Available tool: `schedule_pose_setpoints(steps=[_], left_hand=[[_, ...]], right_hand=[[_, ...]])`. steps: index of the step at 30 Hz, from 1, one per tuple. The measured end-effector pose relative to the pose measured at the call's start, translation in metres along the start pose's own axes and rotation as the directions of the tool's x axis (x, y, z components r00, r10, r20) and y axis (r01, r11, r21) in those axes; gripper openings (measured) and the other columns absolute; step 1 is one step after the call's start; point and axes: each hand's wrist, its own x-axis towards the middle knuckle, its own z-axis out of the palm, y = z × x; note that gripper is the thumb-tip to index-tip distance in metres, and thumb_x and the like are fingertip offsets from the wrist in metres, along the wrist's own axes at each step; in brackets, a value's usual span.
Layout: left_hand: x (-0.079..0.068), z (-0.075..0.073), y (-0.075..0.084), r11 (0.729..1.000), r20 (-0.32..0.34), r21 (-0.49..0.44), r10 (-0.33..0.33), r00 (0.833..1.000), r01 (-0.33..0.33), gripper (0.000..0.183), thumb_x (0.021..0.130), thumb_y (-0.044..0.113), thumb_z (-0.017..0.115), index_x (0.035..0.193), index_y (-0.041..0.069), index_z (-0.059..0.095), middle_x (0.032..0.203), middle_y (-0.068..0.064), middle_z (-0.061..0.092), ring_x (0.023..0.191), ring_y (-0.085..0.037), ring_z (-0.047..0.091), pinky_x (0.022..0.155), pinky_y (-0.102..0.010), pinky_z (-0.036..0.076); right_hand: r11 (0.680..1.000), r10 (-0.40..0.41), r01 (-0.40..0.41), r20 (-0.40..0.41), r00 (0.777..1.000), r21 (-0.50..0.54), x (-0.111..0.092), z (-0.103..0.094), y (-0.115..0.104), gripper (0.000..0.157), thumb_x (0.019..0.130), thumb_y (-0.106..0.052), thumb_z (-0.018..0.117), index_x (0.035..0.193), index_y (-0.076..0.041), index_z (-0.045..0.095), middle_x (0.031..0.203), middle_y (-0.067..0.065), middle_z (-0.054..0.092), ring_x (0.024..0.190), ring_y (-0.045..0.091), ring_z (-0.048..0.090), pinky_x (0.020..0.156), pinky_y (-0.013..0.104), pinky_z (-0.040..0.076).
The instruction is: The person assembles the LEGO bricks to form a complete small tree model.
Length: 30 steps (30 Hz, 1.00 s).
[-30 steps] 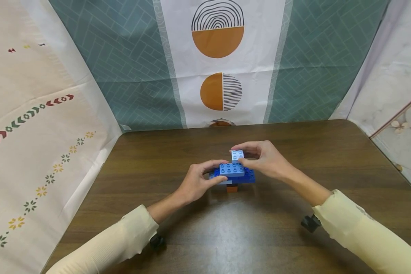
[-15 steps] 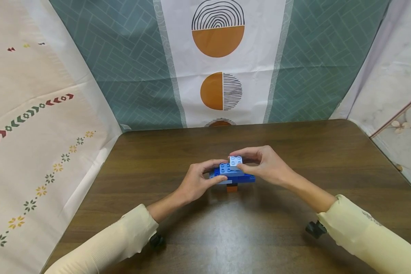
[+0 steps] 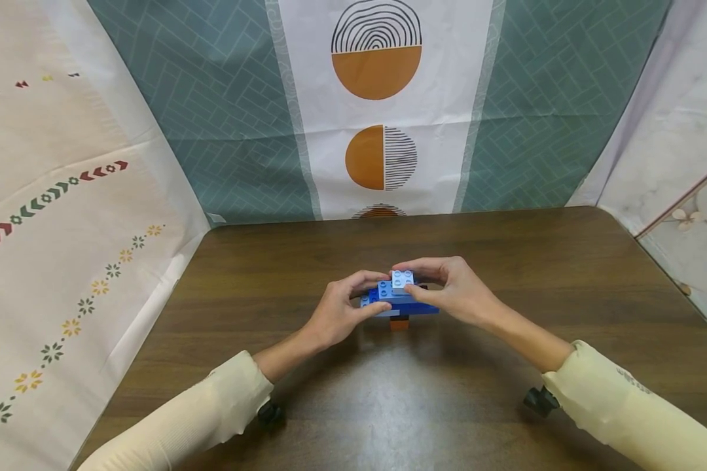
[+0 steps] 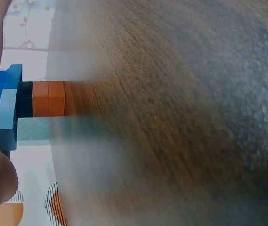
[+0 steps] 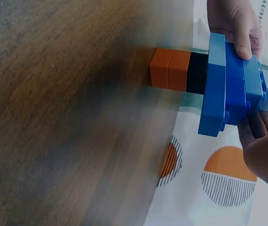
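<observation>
A stack of toy building bricks stands on the table, with orange bricks at the foot and a black brick above them. Wider blue bricks form the upper layers, topped by a light blue brick. My left hand holds these upper layers from the left, thumb in front and fingers behind. Between thumb and fingers, my right hand pinches a small pale blue brick with four studs, right at the top of the light blue brick.
The brown wooden table stretches out around the stack. Behind it hangs a teal and white cloth with orange circles. Patterned cloths also hang at the left and right.
My right hand has lowered the pale blue brick and shifted it slightly left onto the light blue brick. My left hand keeps its hold on the stack.
</observation>
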Motion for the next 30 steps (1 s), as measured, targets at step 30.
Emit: schedule_pose_setpoints(steps=[30], left_hand=[[-0.0002,0.0006,-0.0009,1.000,-0.008,-0.029,-0.009,1.000,0.008,0.042,0.095,0.012,0.082,0.132,0.006,0.063,0.133,-0.009,0.073,0.122,-0.020,0.070,0.103,-0.038,0.055]], right_hand=[[0.999,-0.028,0.028,0.011,1.000,0.026,-0.0002,0.0070,0.0102,0.039,0.100,-0.007,0.075,0.139,-0.006,0.070,0.134,0.014,0.071,0.106,0.025,0.071,0.086,0.029,0.062]])
